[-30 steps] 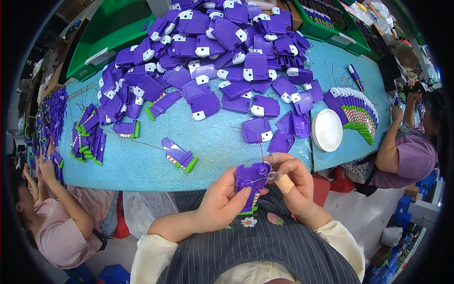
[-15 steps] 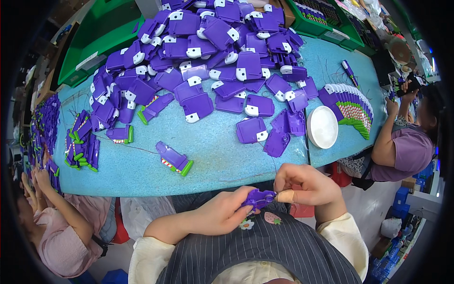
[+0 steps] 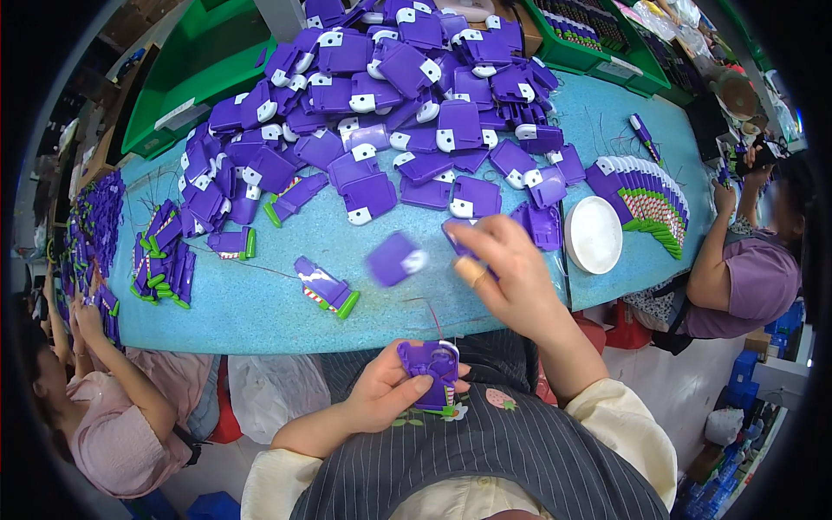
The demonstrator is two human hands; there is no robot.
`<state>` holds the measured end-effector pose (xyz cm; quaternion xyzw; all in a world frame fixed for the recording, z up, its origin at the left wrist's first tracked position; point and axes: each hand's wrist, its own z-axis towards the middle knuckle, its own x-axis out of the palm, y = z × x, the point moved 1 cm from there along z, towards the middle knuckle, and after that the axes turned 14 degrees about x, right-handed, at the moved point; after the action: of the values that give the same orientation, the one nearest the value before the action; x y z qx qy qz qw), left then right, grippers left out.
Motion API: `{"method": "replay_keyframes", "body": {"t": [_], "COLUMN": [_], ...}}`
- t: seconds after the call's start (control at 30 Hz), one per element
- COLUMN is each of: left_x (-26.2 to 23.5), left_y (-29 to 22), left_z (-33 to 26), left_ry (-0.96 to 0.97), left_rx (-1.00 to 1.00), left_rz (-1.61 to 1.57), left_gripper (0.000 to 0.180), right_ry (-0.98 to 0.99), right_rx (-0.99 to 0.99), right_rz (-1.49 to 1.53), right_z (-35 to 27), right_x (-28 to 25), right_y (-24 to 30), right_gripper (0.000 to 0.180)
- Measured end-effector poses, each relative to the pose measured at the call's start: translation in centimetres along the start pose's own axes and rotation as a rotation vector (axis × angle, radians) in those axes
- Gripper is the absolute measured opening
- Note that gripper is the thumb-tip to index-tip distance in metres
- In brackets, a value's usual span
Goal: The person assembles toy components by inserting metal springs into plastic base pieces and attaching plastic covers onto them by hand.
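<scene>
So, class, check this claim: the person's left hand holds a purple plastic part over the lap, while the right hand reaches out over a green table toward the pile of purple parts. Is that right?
Not quite. The table is light blue, not green; only the crates behind it are green, as the head view shows. The rest stands: the left hand holds a purple plastic part over the lap, and the right hand reaches toward the pile of purple parts.

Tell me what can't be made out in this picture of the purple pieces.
- Head view: the purple piece near the right hand is smeared by motion; touching or apart, unclear.
- The inside of the purple piece in the left hand is too small to read.
- Lower layers of the purple pile are covered by upper pieces.
- The green bins are cut off at the top rim.
</scene>
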<state>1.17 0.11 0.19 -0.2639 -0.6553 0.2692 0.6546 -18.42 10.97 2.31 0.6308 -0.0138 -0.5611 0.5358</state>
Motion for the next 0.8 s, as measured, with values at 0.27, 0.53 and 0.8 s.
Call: {"method": "replay_keyframes", "body": {"t": [0.27, 0.53, 0.8], "left_x": [-0.8, -0.3, 0.1], "left_y": [0.0, 0.1, 0.9], "left_z": [0.5, 0.3, 0.1], "left_ry": [-0.158, -0.203, -0.165], "left_rx": [-0.100, -0.122, -0.061], "left_rz": [-0.029, -0.036, 0.099], "left_gripper": [0.037, 0.039, 0.051], "right_ry": [0.142, 0.222, 0.549], "right_rx": [0.087, 0.017, 0.327], "right_rz": [-0.342, -0.310, 0.616], "right_z": [1.2, 3.0, -5.1], "right_x": [0.2, -1.0, -2.4], "right_y": [-1.3, -1.7, 0.3], "right_gripper": [0.033, 0.040, 0.022]}}
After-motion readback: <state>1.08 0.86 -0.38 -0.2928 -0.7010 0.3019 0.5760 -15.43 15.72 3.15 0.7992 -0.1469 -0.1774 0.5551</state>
